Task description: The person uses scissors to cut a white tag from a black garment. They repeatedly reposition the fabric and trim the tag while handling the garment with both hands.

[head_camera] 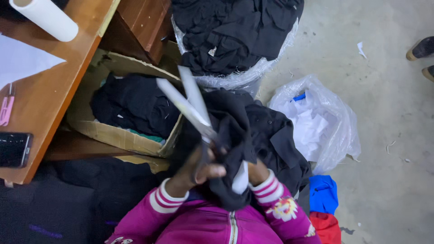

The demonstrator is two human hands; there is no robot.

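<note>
Scissors (190, 106) are sitting in the left hand (199, 174), near the middle of the frame, with their long shiny blades open and pointing up. They are looking hard, sharp and a bit heavy, so holding them by the handles is safest. The left hand is gripping those handles. The right hand (255, 174) is pinching a soft black cloth (244, 131) with a white tag (240, 178). A box (117, 135) of dark clothes is lying at the left.

Grey concrete floor (389, 113), wooden table (58, 77), cardboard box (113, 135), clear plastic bags (334, 126)
</note>
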